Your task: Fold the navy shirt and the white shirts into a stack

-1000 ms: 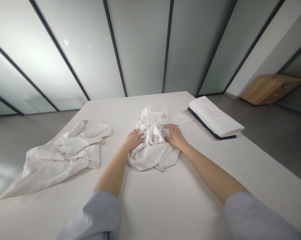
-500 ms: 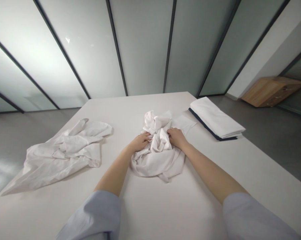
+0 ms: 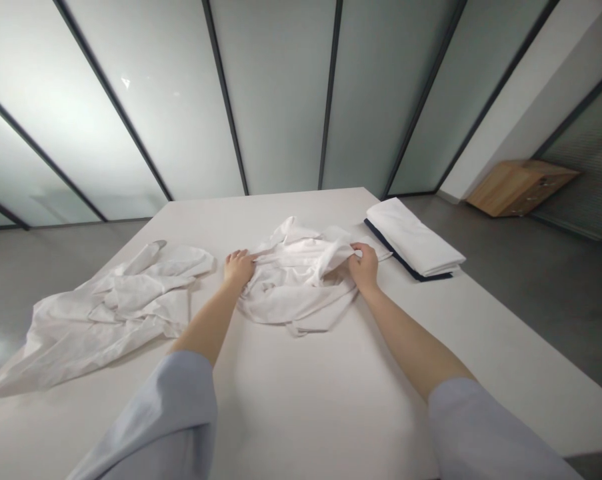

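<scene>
A crumpled white garment or cloth (image 3: 301, 267) lies bunched in the middle of the table; its folds hide what kind of piece it is. My left hand (image 3: 239, 268) is closed on its left edge, low over the tabletop. On the other side my right hand (image 3: 364, 267) pinches the right edge, slightly lifted, with a hollow fold showing beside the fingers. Between the two hands the fabric is drawn out in creases.
Another rumpled white cloth (image 3: 115, 310) spreads over the left side of the white table (image 3: 301, 393). At the right edge, a folded white cloth (image 3: 413, 233) rests on a dark folded one (image 3: 425, 278). A wooden cabinet (image 3: 511, 188) stands beyond, near frosted glass panels (image 3: 281, 93).
My hands have moved apart, the left one mostly, and the bunched white cloth has been pulled wider and flatter between them. The view has shifted slightly to the right.
</scene>
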`<state>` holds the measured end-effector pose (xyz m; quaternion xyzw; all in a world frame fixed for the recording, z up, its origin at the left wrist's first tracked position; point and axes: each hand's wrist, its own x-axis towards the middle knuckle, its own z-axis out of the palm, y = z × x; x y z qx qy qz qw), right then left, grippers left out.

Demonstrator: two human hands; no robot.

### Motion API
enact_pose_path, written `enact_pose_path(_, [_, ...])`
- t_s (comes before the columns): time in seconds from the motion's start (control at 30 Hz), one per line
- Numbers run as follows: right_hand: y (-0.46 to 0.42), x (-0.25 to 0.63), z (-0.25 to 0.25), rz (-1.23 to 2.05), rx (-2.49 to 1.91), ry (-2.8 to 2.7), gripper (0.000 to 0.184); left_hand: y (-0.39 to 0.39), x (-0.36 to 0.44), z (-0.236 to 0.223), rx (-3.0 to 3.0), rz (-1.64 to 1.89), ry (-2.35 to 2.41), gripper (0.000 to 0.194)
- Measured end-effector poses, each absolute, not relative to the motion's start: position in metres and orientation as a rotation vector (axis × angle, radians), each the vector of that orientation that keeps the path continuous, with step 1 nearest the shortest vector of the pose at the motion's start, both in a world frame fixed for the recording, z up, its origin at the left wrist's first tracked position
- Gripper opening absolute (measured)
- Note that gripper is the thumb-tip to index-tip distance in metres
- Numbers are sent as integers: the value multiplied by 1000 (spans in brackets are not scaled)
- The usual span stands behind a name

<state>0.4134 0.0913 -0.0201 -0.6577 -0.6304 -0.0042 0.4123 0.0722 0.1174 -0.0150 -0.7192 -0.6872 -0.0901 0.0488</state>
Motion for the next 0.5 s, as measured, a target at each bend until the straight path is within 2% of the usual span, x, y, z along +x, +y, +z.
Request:
enact_pose_path(0.2, [91,407,-19,9,-1543,-1746,24,103,90,16,-2175,-188,-2127,37])
enact_pose_path(0.37, [90,396,-15,57,-1678,-2052,26,54,128,13,-2464,-97,-2140,61])
enact_pose_path(0.5, [84,388,-4,71,-1805,-2263,26,50,132,4,-2456,-61,-2159,60])
